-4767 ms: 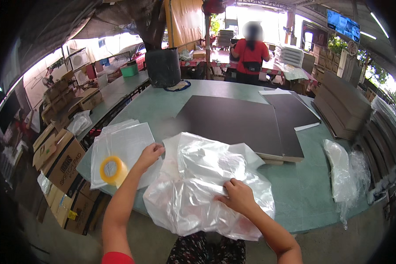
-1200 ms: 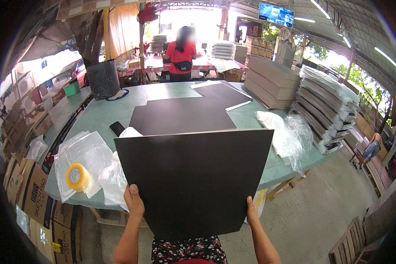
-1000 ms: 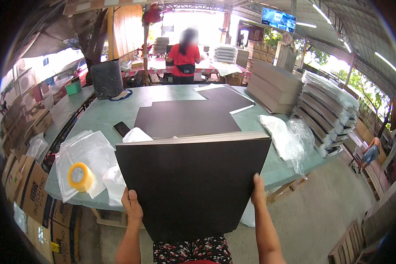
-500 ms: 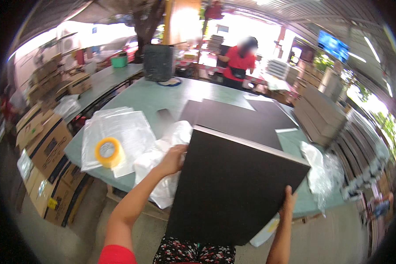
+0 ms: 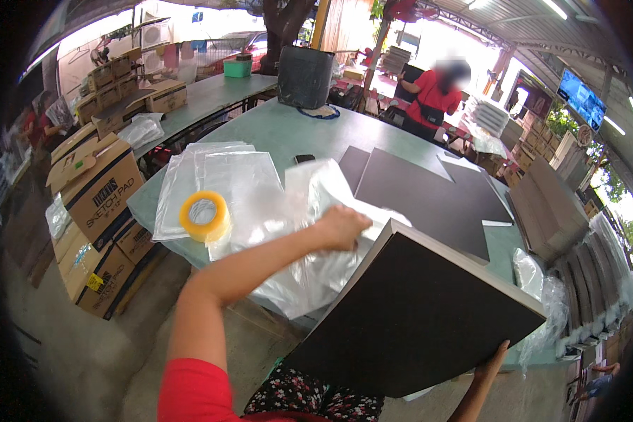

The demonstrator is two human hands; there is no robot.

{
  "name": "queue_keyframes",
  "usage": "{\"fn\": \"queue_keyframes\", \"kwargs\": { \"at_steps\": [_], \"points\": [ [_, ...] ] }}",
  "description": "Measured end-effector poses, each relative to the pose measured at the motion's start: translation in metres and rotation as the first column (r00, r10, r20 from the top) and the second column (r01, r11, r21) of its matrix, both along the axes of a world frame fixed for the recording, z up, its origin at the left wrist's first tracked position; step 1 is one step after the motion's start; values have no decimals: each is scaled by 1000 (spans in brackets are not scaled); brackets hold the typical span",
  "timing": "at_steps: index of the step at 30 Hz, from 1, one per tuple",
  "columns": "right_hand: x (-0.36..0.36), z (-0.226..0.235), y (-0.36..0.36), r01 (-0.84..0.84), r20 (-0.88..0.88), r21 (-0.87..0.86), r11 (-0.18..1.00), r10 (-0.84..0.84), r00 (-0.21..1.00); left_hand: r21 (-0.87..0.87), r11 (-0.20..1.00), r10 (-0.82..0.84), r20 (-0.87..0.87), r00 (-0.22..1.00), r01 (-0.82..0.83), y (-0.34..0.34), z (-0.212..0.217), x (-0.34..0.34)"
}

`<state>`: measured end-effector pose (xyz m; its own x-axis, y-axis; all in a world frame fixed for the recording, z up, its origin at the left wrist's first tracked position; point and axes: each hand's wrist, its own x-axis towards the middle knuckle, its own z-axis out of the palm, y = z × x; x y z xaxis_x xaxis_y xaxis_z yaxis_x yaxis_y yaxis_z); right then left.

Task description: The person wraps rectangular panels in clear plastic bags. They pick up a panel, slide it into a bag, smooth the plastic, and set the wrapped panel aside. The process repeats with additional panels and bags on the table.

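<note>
So the big dark brown rectangular board (image 5: 418, 316) is tilted up in front of the person, its upper left corner near the table edge and its lower right edge propped by the right hand (image 5: 491, 360), whose fingers reach up against the underside; can't tell how tightly they grip. The left hand (image 5: 341, 226) is stretched out over the crumpled clear plastic bag (image 5: 309, 232) lying on the pale green table (image 5: 281, 137), fingers curled down into the plastic just beside the board's top corner.

Containers: brown cardboard boxes (image 5: 95, 186) with dark printed lettering sit stacked on the floor at the left, the top one with its flaps open, contents not visible. More small cardboard boxes (image 5: 123, 81) are piled on a second table further back, next to a green plastic tub (image 5: 237, 67).

On the green table there's a flat stack of clear plastic sleeves (image 5: 218, 176) with a roll of yellowish packing tape (image 5: 204, 216) resting on it, plus more dark flat boards (image 5: 429, 200) lying past the bag. A dark boxy bin (image 5: 304, 76) stands at the far end. A person in a red top (image 5: 432, 98) works beyond it.
</note>
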<state>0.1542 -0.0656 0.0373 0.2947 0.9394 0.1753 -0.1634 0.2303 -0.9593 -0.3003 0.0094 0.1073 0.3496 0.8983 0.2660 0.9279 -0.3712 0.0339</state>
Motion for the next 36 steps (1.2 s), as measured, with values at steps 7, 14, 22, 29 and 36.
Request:
{"fn": "queue_keyframes", "kwargs": {
  "at_steps": [7,14,22,29,36],
  "points": [
    [-30,4,41,-98,64,-62,993,102,993,-20,979,199,-125,972,-203,-5,20,-116],
    [-67,8,58,-106,156,-112,988,123,980,93,945,315,18,949,-315,-13,-57,-139],
    [-72,17,37,-143,130,-58,988,150,980,174,927,342,-23,939,-333,-33,-53,-75],
    [-75,-3,54,-105,206,-58,993,115,972,320,934,156,29,987,-157,-27,-95,-67],
    [-81,7,47,-115,183,-83,990,129,975,28,969,244,2,970,-244,-59,-74,-48]
  ]
}}
